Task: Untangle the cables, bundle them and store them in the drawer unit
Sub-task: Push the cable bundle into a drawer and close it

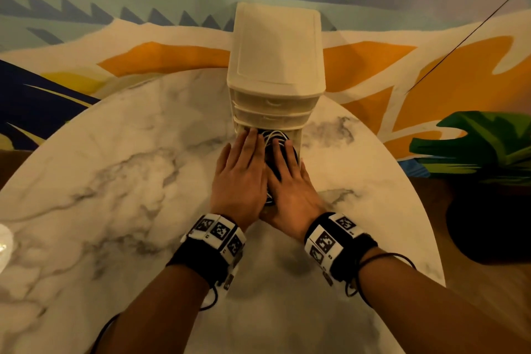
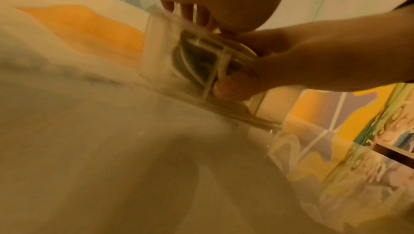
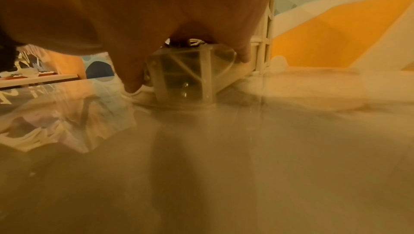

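Note:
A white drawer unit (image 1: 275, 60) stands at the back of the marble table (image 1: 115, 181). Its bottom drawer (image 3: 183, 78) is pulled out toward me and holds white cable (image 1: 275, 134) loops over a black coil. My left hand (image 1: 241, 169) lies flat on the drawer's left part, fingers straight and reaching the unit's front. Beside it, my right hand (image 1: 290, 178) lies flat on the cables. Its thumb (image 2: 233, 89) hangs down against the translucent drawer wall (image 2: 161, 57). White cable strands show through the wall. Most of the bundle is hidden under the hands.
The two upper drawers (image 1: 273, 103) are closed. A leafy plant in a dark pot (image 1: 482, 158) stands off the table's right edge. A pale object (image 1: 4, 241) sits at the table's left edge. A painted wall rises right behind the unit.

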Available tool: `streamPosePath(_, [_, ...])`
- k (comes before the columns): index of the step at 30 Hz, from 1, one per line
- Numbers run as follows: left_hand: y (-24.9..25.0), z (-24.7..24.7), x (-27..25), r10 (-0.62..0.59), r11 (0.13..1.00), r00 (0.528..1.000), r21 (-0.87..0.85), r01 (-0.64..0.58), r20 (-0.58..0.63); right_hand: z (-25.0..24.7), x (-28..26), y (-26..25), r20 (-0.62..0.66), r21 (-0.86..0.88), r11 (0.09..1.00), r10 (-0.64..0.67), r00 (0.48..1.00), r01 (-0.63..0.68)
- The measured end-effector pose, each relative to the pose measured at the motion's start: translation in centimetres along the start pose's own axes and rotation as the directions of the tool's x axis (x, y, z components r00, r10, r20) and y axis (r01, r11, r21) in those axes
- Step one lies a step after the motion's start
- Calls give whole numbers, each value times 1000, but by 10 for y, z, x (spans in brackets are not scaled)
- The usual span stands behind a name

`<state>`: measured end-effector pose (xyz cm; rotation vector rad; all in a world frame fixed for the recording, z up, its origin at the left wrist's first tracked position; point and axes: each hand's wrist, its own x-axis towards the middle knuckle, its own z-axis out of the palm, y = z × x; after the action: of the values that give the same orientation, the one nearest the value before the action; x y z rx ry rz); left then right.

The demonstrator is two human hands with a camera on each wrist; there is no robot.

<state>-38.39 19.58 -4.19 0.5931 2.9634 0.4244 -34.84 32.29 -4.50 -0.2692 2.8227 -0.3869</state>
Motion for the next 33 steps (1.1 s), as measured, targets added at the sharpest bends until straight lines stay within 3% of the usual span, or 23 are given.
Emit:
streamPosePath(6, [-4, -3, 6, 17, 998, 993, 52, -23, 118, -7, 7, 8, 65, -48, 998, -27, 998, 30])
streamPosePath(16, [9, -11, 11, -6, 988, 1000, 153, 4, 16, -10, 12, 12, 53, 11, 1000, -21, 998, 20])
streamPosePath(18, [12, -16, 12, 34, 987, 999, 159, -31, -18, -7, 13, 12, 35, 9, 1000, -18, 999, 18])
streamPosePath(21, [20, -18, 13, 184, 975, 983, 130, -180, -19, 3, 18, 10, 21, -69, 997, -18, 1000, 20])
streamPosePath(25, [13, -9, 8, 156, 983, 985, 81, -162, 81, 13, 23, 15, 47, -90, 995, -46, 998, 50])
streamPosePath(30, [-4, -4, 3, 251, 966, 964, 50, -255, 85, 9, 15, 17, -7, -31, 998, -62, 998, 61])
streamPosePath(33, [-11, -5, 2, 235, 966, 968, 85, -243, 92, 7, 13, 16, -22, 18, 998, -61, 998, 61])
